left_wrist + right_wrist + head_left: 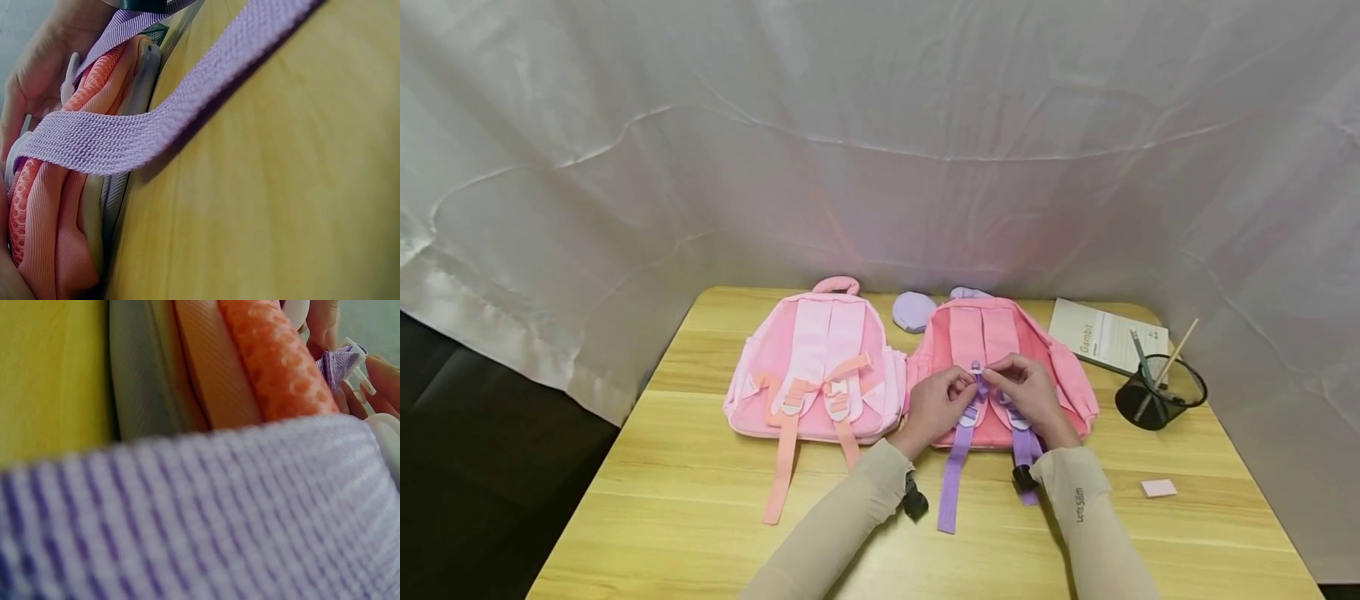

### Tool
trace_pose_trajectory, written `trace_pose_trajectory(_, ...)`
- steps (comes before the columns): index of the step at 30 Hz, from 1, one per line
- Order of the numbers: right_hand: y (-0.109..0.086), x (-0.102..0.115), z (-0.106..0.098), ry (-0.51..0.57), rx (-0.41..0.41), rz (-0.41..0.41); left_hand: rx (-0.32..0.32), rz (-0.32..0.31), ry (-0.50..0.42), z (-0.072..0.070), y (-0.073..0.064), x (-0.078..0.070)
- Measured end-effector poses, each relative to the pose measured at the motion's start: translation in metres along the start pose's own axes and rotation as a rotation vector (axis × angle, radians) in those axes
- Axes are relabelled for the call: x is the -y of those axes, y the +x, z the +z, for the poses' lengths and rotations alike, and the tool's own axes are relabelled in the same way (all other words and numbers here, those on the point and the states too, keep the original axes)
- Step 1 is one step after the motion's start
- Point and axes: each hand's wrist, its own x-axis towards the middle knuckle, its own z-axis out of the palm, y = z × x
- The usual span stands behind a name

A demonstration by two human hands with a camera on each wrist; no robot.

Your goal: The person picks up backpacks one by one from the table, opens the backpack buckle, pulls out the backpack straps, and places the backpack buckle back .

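A coral-pink backpack lies with its shoulder straps facing up. Above its lower middle, my left hand and right hand meet, fingertips close together. Between them is a small white plastic buckle on purple webbing. My left hand pinches the webbing side, and the right hand pinches the white buckle; the fingers partly hide both. A long purple strap hangs from the backpack's lower edge onto the table. Close up in the left wrist view, this purple webbing crosses the backpack's side.
On the left lies a light-pink backpack with orange straps. A lilac round piece sits between the bags at the back. At right are a notebook, a black mesh pen holder with pencils, and a small pink card on the wooden table.
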Motion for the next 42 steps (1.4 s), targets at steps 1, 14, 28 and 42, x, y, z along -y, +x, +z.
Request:
trace_pose_trajectory(1,0.0,0.0,0.0,0.0,0.0,0.001,0.001,0.001,-0.005,0.0,0.0,0.0)
trace_pose_trajectory(14,0.001,0.002,0.0,-0.012,0.008,0.019,-0.008,-0.021,-0.025,-0.001,0.0,-0.002)
trace_pose_trajectory(28,0.004,-0.012,0.0,-0.036,0.015,0.006,-0.058,-0.016,-0.032,0.0,-0.001,-0.002)
trace_pose_trajectory(42,0.007,-0.033,-0.002,0.027,-0.066,-0.043,-0.002,0.019,0.006,-0.002,-0.002,-0.001)
